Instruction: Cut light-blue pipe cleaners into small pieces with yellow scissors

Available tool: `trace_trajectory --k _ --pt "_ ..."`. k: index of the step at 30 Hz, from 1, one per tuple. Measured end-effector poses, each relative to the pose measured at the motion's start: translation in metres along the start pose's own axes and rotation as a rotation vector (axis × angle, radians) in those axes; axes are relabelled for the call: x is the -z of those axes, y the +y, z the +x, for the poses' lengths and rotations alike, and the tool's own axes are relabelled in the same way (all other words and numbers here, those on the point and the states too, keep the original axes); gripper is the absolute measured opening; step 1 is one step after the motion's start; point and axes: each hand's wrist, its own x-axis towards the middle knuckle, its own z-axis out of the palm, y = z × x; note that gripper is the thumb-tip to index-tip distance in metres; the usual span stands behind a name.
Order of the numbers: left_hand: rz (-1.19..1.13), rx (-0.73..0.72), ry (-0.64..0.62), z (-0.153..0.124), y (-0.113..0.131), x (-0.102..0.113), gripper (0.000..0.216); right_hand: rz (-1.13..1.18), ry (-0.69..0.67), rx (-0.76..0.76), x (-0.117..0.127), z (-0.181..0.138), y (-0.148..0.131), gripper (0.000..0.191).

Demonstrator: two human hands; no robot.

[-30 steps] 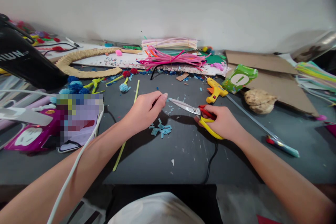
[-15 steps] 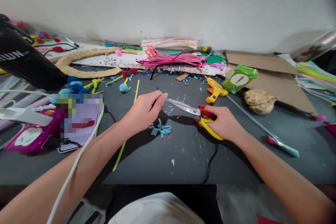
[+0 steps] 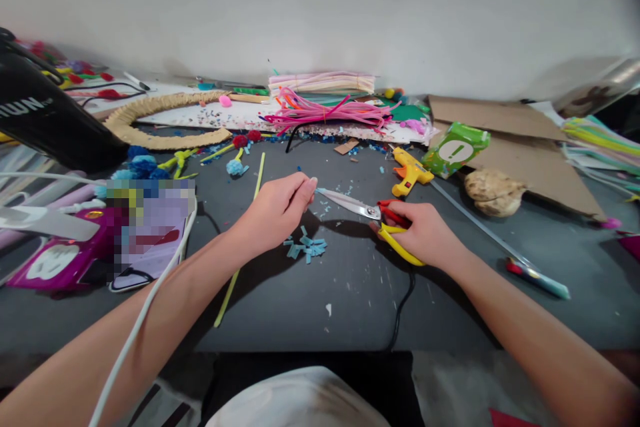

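My left hand (image 3: 277,210) is closed in a pinch on a small light-blue piece (image 3: 321,191), of which only the tip shows past the fingertips. Scissors (image 3: 350,203) with one red and one yellow handle are in my right hand (image 3: 433,237), fingers wrapped through the grips. Their blade tips point left and meet the blue piece; the blades look nearly closed. Below the hands lies a small heap of cut light-blue strips (image 3: 307,248), with finer snips scattered around the blades. A yellow-green pipe cleaner (image 3: 227,297) runs under my left forearm.
To the right lie a yellow glue gun (image 3: 411,170), a green packet (image 3: 457,149) and cardboard (image 3: 530,167). Pink pipe cleaners (image 3: 330,110) are bundled at the back. On the left are a phone (image 3: 155,233), a black bottle (image 3: 50,113) and a white cable (image 3: 143,320) crossing my forearm.
Almost nothing differs. My left fingertips have shifted very slightly left, and the scissors hold nearly the same place at the blue piece.
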Motion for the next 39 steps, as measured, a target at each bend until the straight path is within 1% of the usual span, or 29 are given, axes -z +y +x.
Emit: trace_trajectory --k 3,6,9,15,20,23,25,29,31,35,39 --pt "-0.003 0.001 -0.008 0.0001 -0.0005 -0.0001 0.038 -0.007 0.022 0.008 -0.0009 0.0005 0.0005 0.024" --pt "-0.010 0.001 -0.010 -0.0001 -0.0004 -0.0002 0.038 0.010 0.044 -0.018 -0.0016 0.0001 0.0004 0.035" --pt "-0.014 -0.006 -0.001 -0.0004 0.0001 -0.0002 0.038 0.056 0.040 -0.038 -0.0016 -0.0013 -0.0007 0.039" --pt "-0.008 -0.002 0.006 0.0000 -0.0008 -0.0009 0.038 0.049 0.014 -0.027 -0.0011 -0.0017 -0.0013 0.033" --pt "-0.009 -0.003 0.000 0.0000 -0.0014 -0.0017 0.038 0.016 -0.002 -0.015 -0.0001 -0.0001 0.0000 0.021" --pt "-0.008 -0.004 -0.003 -0.0001 -0.0010 -0.0017 0.038 -0.004 0.003 -0.006 0.0002 0.0007 0.0008 0.018" --pt "-0.008 -0.008 0.002 -0.0002 -0.0010 -0.0015 0.038 0.003 0.006 -0.008 -0.0002 0.0009 0.0017 0.018" --pt "-0.007 -0.002 0.003 -0.0001 -0.0015 -0.0016 0.039 0.039 0.027 -0.037 -0.0015 -0.0001 0.0021 0.031" --pt "-0.011 0.006 0.005 0.0001 -0.0018 -0.0019 0.039 0.057 0.032 -0.046 -0.0016 -0.0012 0.0007 0.035" --pt "-0.012 0.009 0.014 0.0005 -0.0025 -0.0021 0.038 0.100 0.016 -0.037 -0.0007 -0.0026 -0.0020 0.033" --pt "-0.017 0.016 0.013 0.0001 -0.0028 -0.0017 0.039 0.065 0.010 -0.029 -0.0004 -0.0015 -0.0004 0.029"
